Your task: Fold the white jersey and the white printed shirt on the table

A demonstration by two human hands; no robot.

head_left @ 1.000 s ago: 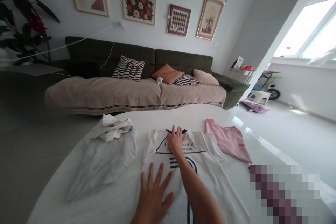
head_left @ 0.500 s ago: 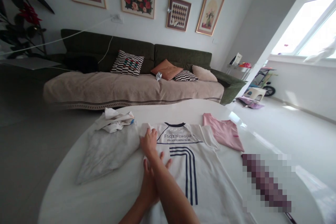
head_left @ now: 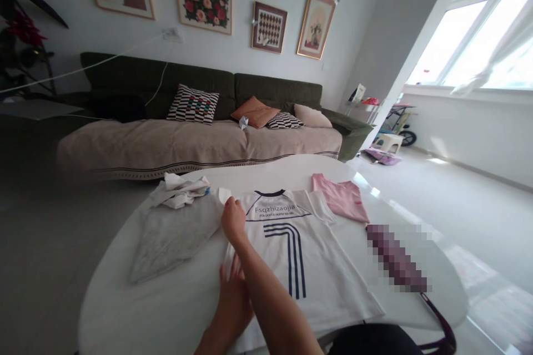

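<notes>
While my right hand (head_left: pixel 234 221) has its fingers closed around the left sleeve (head_left: pixel 224 195) of the white shirt (head_left: pixel 277 255), a flap of that cloth sticks up past my knuckles. My right arm (head_left: pixel 275 305) crosses over my left hand (head_left: pixel 233 294), low at the shirt's left edge; its fingers are partly hidden, so I cannot tell whether they grip. The shirt lies spread on the white table (head_left: pixel 112 299) before me, its dark collar (head_left: pixel 270 194) pointing away. To its left is a grey cloth (head_left: pixel 170 238) with crumpled white fabric (head_left: pixel 186 189) on its far end; to its right, a pink shirt (head_left: pixel 341 198) and a blurred purplish thing (head_left: pixel 395 258).
</notes>
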